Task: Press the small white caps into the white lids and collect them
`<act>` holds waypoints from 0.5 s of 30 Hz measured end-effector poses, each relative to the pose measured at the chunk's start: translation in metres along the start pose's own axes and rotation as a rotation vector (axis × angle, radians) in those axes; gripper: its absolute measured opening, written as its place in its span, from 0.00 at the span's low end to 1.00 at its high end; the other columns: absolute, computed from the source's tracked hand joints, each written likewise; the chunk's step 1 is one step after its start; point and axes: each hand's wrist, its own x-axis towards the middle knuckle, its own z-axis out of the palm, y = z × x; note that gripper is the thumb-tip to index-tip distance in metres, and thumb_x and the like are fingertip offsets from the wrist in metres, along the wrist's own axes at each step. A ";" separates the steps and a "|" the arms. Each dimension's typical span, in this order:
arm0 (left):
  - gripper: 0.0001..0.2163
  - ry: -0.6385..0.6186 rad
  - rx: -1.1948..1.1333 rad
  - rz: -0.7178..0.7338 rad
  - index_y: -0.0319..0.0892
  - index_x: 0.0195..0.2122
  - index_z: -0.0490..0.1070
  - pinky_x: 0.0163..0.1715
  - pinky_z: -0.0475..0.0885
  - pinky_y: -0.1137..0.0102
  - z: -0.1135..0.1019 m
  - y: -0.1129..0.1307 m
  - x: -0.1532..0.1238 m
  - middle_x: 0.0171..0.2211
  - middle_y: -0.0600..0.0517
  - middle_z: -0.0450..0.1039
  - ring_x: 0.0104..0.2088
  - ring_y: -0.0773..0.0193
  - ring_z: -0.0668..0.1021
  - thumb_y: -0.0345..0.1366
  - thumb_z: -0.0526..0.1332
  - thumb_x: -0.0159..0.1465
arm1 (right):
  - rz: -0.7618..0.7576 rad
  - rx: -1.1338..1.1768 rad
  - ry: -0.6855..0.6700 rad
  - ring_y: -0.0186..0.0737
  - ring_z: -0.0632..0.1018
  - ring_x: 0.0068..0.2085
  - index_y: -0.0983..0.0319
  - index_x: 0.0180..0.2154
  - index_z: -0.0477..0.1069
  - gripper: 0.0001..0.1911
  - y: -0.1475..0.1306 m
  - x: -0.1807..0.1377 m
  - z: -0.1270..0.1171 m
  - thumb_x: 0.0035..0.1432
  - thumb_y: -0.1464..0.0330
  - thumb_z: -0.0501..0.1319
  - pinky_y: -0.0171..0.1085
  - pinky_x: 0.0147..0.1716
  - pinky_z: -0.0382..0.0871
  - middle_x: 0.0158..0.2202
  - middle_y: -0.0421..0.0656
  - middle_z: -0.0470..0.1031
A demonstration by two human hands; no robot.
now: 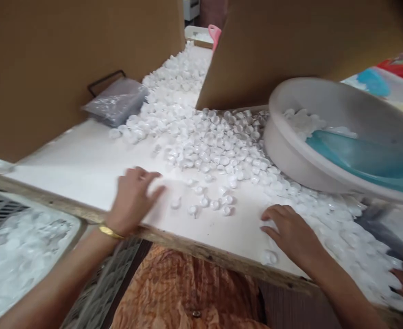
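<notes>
While the left hand [134, 201] hangs over the near edge of the worktop [84, 157], its grip is spread, thumb apart from the fingers with nothing between them. The right hand [290, 235] is low over the worktop on the other side, its fingers curled toward the thumb around a whitish blur; I cannot tell whether that grip pinches a piece. Between the hands lie a few loose white pieces [215, 204], small and cup-shaped, and one more sits just below the right fingertips. Beyond them a broad heap [218, 141] of such pieces runs back beside a clear plastic packet [117, 100] and along a large pale basin [290, 167], which holds a blue scoop [366, 155] and more white pieces.
</notes>
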 end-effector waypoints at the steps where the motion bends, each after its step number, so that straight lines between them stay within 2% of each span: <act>1: 0.17 -0.085 -0.076 0.089 0.45 0.45 0.69 0.39 0.61 0.63 0.002 0.008 -0.005 0.38 0.46 0.66 0.40 0.56 0.67 0.48 0.53 0.60 | -0.009 -0.007 -0.004 0.44 0.70 0.38 0.61 0.32 0.68 0.04 0.003 0.001 0.002 0.54 0.71 0.55 0.41 0.35 0.63 0.34 0.44 0.72; 4: 0.14 -0.207 -0.151 0.179 0.45 0.44 0.69 0.38 0.61 0.65 0.012 0.024 -0.013 0.36 0.49 0.67 0.38 0.58 0.69 0.43 0.58 0.59 | -0.057 -0.006 0.026 0.45 0.71 0.39 0.60 0.38 0.68 0.08 0.018 0.002 0.006 0.55 0.69 0.53 0.41 0.35 0.63 0.36 0.45 0.73; 7: 0.11 -0.174 -0.116 0.141 0.42 0.42 0.69 0.37 0.61 0.64 0.020 0.023 -0.006 0.35 0.48 0.68 0.37 0.58 0.70 0.37 0.56 0.60 | -0.095 -0.008 0.027 0.46 0.71 0.43 0.59 0.41 0.67 0.12 0.026 0.000 0.005 0.53 0.67 0.56 0.43 0.39 0.63 0.43 0.46 0.72; 10: 0.11 -0.164 -0.133 0.134 0.43 0.43 0.70 0.38 0.62 0.64 0.022 0.015 0.004 0.36 0.47 0.69 0.38 0.57 0.71 0.36 0.55 0.60 | -0.014 -0.049 -0.077 0.45 0.71 0.39 0.59 0.34 0.68 0.07 0.022 0.001 -0.004 0.50 0.70 0.58 0.42 0.37 0.62 0.37 0.44 0.73; 13: 0.16 -0.172 -0.230 0.134 0.46 0.49 0.68 0.37 0.64 0.66 0.023 0.007 0.005 0.38 0.48 0.68 0.37 0.59 0.72 0.40 0.55 0.60 | 0.048 0.001 -0.182 0.41 0.71 0.35 0.59 0.29 0.67 0.02 0.015 0.007 -0.019 0.50 0.72 0.58 0.38 0.33 0.61 0.30 0.41 0.72; 15: 0.20 -0.132 -0.282 0.090 0.47 0.53 0.64 0.37 0.65 0.67 0.025 0.000 0.003 0.40 0.48 0.67 0.36 0.60 0.72 0.42 0.53 0.60 | 0.101 0.079 -0.141 0.39 0.71 0.34 0.59 0.27 0.67 0.02 0.012 0.013 -0.029 0.51 0.70 0.58 0.37 0.32 0.61 0.28 0.40 0.72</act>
